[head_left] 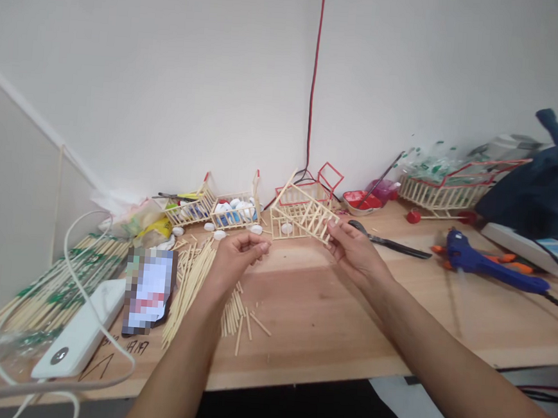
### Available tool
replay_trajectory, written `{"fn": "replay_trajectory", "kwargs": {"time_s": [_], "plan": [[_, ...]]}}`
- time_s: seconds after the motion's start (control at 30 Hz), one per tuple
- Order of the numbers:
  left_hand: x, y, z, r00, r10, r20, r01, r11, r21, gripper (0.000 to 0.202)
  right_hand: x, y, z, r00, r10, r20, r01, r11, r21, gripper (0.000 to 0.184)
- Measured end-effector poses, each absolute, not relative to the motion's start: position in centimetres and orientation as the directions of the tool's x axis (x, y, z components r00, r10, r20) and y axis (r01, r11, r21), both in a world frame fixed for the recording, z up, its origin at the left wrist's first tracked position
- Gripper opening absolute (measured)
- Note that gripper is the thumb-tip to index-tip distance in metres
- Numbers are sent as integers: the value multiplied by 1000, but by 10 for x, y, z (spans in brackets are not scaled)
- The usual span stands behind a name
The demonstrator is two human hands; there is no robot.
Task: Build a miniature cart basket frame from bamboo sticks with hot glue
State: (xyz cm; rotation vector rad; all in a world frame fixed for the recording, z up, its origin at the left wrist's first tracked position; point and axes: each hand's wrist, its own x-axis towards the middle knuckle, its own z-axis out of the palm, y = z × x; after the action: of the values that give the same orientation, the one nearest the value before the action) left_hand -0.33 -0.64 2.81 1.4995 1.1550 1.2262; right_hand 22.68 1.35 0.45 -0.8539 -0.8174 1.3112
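My right hand [353,250] pinches the lower corner of a ladder-like panel of glued wooden sticks [310,211], held tilted just above the wooden table [348,317]. Behind the panel stands a stick basket [290,219] with a white cap inside. My left hand [239,251] hovers to the left with its fingers curled and pinched together; whether anything is in them I cannot make out. Below my left hand lie loose wooden sticks [239,315] and a longer bundle of sticks [191,279].
A blue glue gun [487,264] and black scissors [392,244] lie at the right. Stick baskets with bottle caps [233,213], a larger stick cart [442,189], a white power bank [80,332] with cable, packed skewers [55,288] and a red wire [314,76] surround the work area.
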Motion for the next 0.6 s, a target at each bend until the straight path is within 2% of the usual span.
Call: {"fn": "replay_trajectory", "kwargs": {"time_s": [0.13,0.3,0.47,0.6], "plan": [[-7,-6,29,49,986,158,-40,-156,987,21,225,12,6,100,995,9,-470,55,-881,38],[-7,-6,29,106,991,85,-184,-64,981,21,225,12,6,95,995,10,-453,52,-890,38],[-6,-6,32,119,993,22,-272,12,962,24,226,12,5,93,995,19,-446,59,-893,37],[-6,-5,31,62,998,5,-295,14,955,29,226,12,6,83,996,21,-445,56,-894,37]]}}
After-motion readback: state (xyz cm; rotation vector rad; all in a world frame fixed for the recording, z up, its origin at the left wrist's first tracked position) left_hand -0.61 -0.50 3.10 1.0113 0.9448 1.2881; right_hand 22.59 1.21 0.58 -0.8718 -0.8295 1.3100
